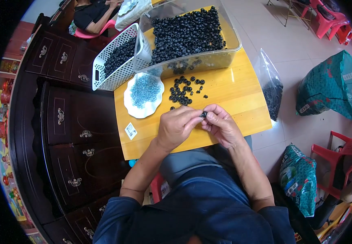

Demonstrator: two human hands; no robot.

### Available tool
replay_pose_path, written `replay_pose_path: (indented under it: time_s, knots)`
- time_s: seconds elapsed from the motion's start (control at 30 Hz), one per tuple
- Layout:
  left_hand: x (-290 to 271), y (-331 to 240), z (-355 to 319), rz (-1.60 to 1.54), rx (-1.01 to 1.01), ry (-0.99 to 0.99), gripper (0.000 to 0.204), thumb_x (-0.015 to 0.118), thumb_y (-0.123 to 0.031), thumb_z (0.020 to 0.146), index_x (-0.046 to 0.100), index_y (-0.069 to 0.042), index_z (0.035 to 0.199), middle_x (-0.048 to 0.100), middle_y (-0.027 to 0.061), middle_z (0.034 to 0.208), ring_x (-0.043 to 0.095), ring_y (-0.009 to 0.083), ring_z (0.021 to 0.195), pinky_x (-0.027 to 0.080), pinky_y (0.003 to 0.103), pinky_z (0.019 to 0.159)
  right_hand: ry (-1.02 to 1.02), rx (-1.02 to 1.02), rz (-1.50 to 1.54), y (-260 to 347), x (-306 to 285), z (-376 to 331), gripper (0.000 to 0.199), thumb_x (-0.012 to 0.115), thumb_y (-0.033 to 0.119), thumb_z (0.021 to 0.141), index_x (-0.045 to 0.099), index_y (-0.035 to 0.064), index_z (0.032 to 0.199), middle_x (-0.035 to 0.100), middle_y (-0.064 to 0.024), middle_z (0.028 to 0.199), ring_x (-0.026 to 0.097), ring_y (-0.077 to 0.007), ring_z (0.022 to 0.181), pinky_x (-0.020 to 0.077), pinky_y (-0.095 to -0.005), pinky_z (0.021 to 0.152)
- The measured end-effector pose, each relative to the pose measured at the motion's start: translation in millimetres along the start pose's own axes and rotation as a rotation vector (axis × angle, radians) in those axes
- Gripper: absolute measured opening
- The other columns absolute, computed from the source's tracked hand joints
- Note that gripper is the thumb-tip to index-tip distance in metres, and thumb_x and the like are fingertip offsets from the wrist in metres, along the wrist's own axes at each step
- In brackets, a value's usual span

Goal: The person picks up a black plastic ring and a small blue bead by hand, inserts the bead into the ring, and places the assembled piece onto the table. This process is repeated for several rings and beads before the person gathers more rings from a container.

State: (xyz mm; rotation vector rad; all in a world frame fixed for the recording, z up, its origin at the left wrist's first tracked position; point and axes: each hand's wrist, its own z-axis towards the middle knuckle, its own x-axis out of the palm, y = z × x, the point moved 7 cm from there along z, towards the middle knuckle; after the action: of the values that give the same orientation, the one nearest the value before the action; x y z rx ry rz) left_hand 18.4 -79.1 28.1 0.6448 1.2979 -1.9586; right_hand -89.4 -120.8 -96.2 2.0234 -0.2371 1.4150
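Both my hands meet over the near part of a yellow wooden table (241,97). Between the fingertips of my left hand (176,125) and my right hand (223,124) is a small black ring-shaped part (203,114), pinched from both sides. Just beyond my fingers lies a loose group of small black parts (180,90), some ring-like. Left of them, a white scalloped plate (129,110) holds many tiny clear-bluish pieces (144,90). What my fingers do behind the part is hidden.
A clear plastic bin (235,42) of black parts and a white perforated basket (98,83) stand at the table's back. Dark drawers (68,118) flank the left. Clear (271,95) and green bags (326,89), with red chairs (346,150), are right. Another person (90,18) sits beyond.
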Motion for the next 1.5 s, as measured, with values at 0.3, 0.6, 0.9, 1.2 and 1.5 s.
replay_pose_path:
  time_s: [0.3,0.6,0.9,1.2,1.5]
  knots:
    - [1.8,-5.5,0.3,0.13,0.083,0.01,0.019,0.077,-0.005,0.077,0.072,-0.001,0.095,0.07,0.0132,0.085,0.069,0.0288,0.073,0.054,0.035,0.064,0.023,-0.009,0.0,0.1,1.4,-0.3,0.018,0.069,0.014,0.093,0.063,0.0064,0.108,0.069,-0.0041,0.1,0.063,-0.0126,0.089,0.052,-0.0273,0.082]
    - [2.3,-6.8,-0.6,0.222,0.113,0.031,0.02,0.077,-0.007,0.077,0.071,-0.003,0.096,0.069,0.0116,0.085,0.069,0.0282,0.072,0.054,0.036,0.063,0.023,-0.028,-0.015,0.3,0.7,0.1,0.018,0.069,0.013,0.093,0.063,0.0056,0.109,0.068,-0.0049,0.1,0.063,-0.013,0.088,0.0523,-0.0276,0.082]
    - [0.3,-10.3,2.5,0.248,0.149,0.069,0.02,0.079,-0.008,0.076,0.072,-0.004,0.095,0.07,0.0119,0.084,0.069,0.0277,0.071,0.055,0.035,0.063,0.007,-0.047,-0.048,0.7,0.5,0.5,0.017,0.069,0.013,0.093,0.064,0.0047,0.107,0.069,-0.005,0.098,0.063,-0.0133,0.086,0.0521,-0.027,0.081]
    - [-3.8,9.0,0.5,-0.286,-0.15,0.206,0.029,0.081,-0.008,0.076,0.072,0.0,0.102,0.066,0.0075,0.083,0.061,0.0163,0.068,0.049,0.026,0.063,0.09,-0.05,-0.274,8.1,14.4,-4.1,0.019,0.069,0.003,0.089,0.062,0.0081,0.105,0.068,-0.0011,0.096,0.062,-0.0079,0.086,0.0507,-0.024,0.077]
    - [-2.1,-3.1,-2.1,-0.376,0.025,0.265,0.033,0.081,-0.009,0.075,0.073,-0.005,0.107,0.066,0.0075,0.084,0.064,0.0214,0.073,0.05,0.031,0.065,0.18,-0.049,-0.233,4.3,13.0,-7.5,0.038,0.082,0.015,0.083,0.049,0.01,0.102,0.067,-0.0023,0.09,0.066,-0.0099,0.083,0.0498,-0.0213,0.073]
